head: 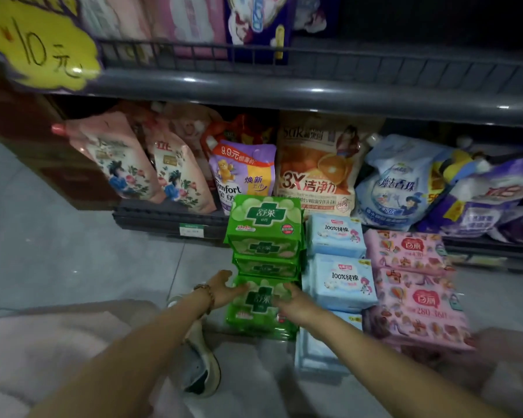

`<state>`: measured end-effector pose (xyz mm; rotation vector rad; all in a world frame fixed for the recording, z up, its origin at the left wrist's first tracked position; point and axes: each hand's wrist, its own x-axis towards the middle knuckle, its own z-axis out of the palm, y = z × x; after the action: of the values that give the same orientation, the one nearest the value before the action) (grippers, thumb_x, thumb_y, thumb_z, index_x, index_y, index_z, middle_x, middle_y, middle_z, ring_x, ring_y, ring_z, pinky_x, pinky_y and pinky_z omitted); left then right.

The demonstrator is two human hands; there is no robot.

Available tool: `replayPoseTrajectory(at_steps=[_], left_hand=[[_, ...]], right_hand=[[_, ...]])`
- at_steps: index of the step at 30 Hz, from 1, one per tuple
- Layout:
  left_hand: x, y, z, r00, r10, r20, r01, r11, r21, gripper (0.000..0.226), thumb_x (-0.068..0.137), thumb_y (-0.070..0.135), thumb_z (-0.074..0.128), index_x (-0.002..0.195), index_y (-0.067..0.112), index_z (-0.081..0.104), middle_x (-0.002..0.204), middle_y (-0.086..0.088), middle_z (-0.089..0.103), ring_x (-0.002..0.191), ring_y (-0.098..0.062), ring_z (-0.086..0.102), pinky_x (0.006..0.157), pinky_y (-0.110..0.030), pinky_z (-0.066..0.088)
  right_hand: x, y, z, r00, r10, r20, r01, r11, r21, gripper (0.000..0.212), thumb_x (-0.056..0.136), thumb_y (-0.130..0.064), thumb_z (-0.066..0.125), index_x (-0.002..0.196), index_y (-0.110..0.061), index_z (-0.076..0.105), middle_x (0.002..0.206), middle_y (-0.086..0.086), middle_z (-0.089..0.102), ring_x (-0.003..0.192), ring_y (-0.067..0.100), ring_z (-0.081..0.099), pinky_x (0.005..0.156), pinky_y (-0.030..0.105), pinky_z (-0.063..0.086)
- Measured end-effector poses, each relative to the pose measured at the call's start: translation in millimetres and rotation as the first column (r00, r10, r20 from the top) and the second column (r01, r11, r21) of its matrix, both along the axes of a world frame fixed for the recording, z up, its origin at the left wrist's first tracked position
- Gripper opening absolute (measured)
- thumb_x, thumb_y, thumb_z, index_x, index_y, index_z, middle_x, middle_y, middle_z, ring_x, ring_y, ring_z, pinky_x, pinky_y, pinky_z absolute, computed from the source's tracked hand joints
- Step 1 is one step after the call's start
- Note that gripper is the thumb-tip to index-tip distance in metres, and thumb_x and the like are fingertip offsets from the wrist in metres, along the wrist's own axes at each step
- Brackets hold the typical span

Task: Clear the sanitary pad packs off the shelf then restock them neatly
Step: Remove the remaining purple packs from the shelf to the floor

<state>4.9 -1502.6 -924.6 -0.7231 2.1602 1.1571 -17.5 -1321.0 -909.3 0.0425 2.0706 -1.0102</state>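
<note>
Green plastic packs (pixel 264 220): printed with a dark green cross; set in a single file on the grey tiled floor (pixel 73 251), running from the foot of the shelving towards the wearer.
Nearest green pack (pixel 257 319): at the near end of that file, low over the floor, held between both hands.
Left hand (pixel 222 289): grip closed on the pack's left edge, fingers bent onto its top left corner, thumb raised; beaded bracelet (pixel 206 294) at the wrist.
Right hand (pixel 295 304): grip closed on the pack's right side, fingers curled over its top face; outline blurred.
Pale blue plastic packs (pixel 343 282): second file on the floor, just right of the green one and touching it.
Pink patterned plastic packs (pixel 417 300): third file, furthest right, just beside the pale blue one.
Dark grey lower shelf (pixel 169 217): behind the three files; loaded with soft laundry refill pouches (pixel 314 176), upright or leaning.
Dark grey upper shelf (pixel 314 89): railed front; pink and purple packs (pixel 194 22) on its left half, right half too dark to read.
Yellow price card (pixel 40 46): handwritten "10元", at the upper shelf's left end.
White and dark trainer (pixel 201 369): on the floor beneath the left forearm.
</note>
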Motion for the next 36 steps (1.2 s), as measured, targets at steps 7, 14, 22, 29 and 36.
replayPoseTrajectory(at_steps=[7,14,22,29,36], left_hand=[[-21,-23,116,0.936,-0.307,-0.169,0.26,0.932,-0.253,0.06,0.093,0.025,0.057,0.144,0.01,0.029,0.148,-0.005,0.036,0.132,-0.023,0.041,0.102,-0.024,0.036],[-82,-27,236,0.768,-0.539,-0.347,0.252,0.752,-0.609,0.069,0.092,0.044,0.054,0.146,0.01,0.03,0.152,-0.004,0.031,0.136,-0.019,0.036,0.109,-0.025,0.03],[-147,-37,334,0.45,-0.644,-0.619,-0.244,0.578,-0.779,0.073,0.092,0.052,0.046,0.15,0.018,0.018,0.155,-0.002,0.023,0.142,-0.022,0.02,0.117,-0.034,0.019],[-192,-47,343,0.447,-0.571,-0.688,-0.216,0.678,-0.703,0.068,0.096,0.056,0.026,0.152,0.023,0.005,0.159,0.001,0.005,0.146,-0.016,0.002,0.119,-0.029,0.002],[-228,-59,311,0.516,-0.616,-0.596,-0.354,0.48,-0.802,0.08,0.072,0.067,-0.033,0.145,0.038,-0.015,0.155,-0.002,-0.015,0.141,-0.023,-0.017,0.114,-0.036,-0.007]], right_hand=[[-46,42,110,0.861,0.411,-0.299,-0.374,0.911,0.174,0.048,0.095,-0.025,0.057,0.139,-0.015,0.042,0.144,0.003,0.045,0.13,0.017,0.044,0.098,0.018,0.035],[-116,50,230,0.667,0.488,-0.563,-0.397,0.872,0.285,0.052,0.094,-0.027,0.059,0.141,-0.016,0.04,0.143,-0.002,0.043,0.127,0.012,0.044,0.099,0.015,0.033],[-175,13,313,0.655,0.065,-0.753,-0.257,0.956,-0.141,0.07,0.086,-0.041,0.066,0.144,-0.027,0.031,0.148,-0.008,0.031,0.137,0.011,0.033,0.104,0.023,0.033],[-233,-53,332,0.77,-0.191,-0.608,-0.189,0.843,-0.504,0.089,0.081,-0.023,0.074,0.149,-0.019,0.017,0.128,-0.008,0.046,0.101,-0.001,0.053,0.074,0.009,0.048],[-297,-85,316,0.831,-0.232,-0.506,-0.132,0.801,-0.584,0.099,0.073,-0.031,0.079,0.149,-0.023,0.016,0.12,-0.008,0.057,0.105,0.009,0.059,0.081,0.02,0.051]])
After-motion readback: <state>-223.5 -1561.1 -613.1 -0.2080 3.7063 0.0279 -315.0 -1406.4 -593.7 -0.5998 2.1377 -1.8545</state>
